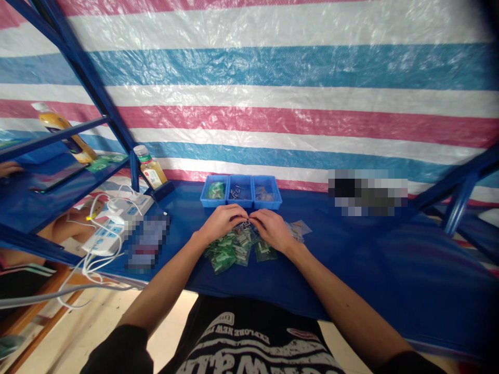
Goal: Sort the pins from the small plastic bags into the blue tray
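My left hand [224, 222] and my right hand [273, 227] meet above a pile of small green plastic bags [224, 254] on the blue table. Both have their fingertips pinched together, almost touching each other. Small metal pieces [245, 224] show just under the fingertips; whether they are held or lie on the pile I cannot tell. Several bags seem to contain slim pale parts. Clear bags [300, 228] lie beyond my right hand. Just behind the hands stands a blue three-compartment tray [240, 204], with green bags at left, bent metal pieces in the middle and clear bags at right.
On the left lie a white power strip [103, 236] with tangled cables and a blurred phone-like object [148, 241]. A juice bottle [150, 169] stands by the blue frame [117, 130]. Another person's hand [10, 169] shows at far left. Striped sheeting [273, 114] hangs behind.
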### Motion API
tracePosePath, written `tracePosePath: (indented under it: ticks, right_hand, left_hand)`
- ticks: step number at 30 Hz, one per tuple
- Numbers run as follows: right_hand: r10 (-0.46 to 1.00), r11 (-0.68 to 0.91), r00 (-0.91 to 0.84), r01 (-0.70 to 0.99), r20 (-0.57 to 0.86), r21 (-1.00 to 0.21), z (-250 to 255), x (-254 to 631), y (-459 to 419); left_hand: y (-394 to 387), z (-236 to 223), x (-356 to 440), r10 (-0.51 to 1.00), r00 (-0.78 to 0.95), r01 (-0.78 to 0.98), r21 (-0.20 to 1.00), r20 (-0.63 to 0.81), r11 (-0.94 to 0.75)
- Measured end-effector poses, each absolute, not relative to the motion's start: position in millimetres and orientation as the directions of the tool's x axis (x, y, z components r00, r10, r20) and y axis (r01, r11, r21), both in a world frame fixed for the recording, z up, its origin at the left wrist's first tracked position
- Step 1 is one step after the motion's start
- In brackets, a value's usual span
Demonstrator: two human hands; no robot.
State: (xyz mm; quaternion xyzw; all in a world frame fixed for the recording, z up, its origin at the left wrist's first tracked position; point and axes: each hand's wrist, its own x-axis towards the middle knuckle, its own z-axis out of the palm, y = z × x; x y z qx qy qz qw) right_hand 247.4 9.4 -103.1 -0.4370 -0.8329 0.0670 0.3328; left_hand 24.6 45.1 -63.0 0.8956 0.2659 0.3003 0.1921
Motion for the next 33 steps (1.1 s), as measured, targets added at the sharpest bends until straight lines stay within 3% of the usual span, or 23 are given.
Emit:
tracePosePath:
  ticks: [5, 14, 23, 33]
  right_hand:
    - [0.752, 0.634, -0.413, 0.669, 0.514, -0.388, -99.1, 246.4, 7.5]
    - [0.776, 0.570, -0.282, 0.696, 0.564, -0.437, -99.9, 249.9, 7.7]
    - [0.759, 0.625, -0.364, 0.639, 0.541, -0.448, -100.5, 247.4, 6.9]
    - [0.765, 0.614, -0.344, 0.643, 0.545, -0.457, -99.5, 246.9, 5.7]
  left_hand:
    - [44.8, -63.5, 25.1, 0.591, 0.674, 0.353, 0.509, 0.443, -0.785]
    - [47.7, -67.0, 25.9, 0.661, 0.619, 0.461, 0.487, 0.423, -0.742]
    - [43.8, -63.3, 26.9, 0.628, 0.690, 0.444, 0.474, 0.361, -0.761]
    - [40.1, -60.1, 28.3, 0.613, 0.708, 0.433, 0.472, 0.350, -0.768]
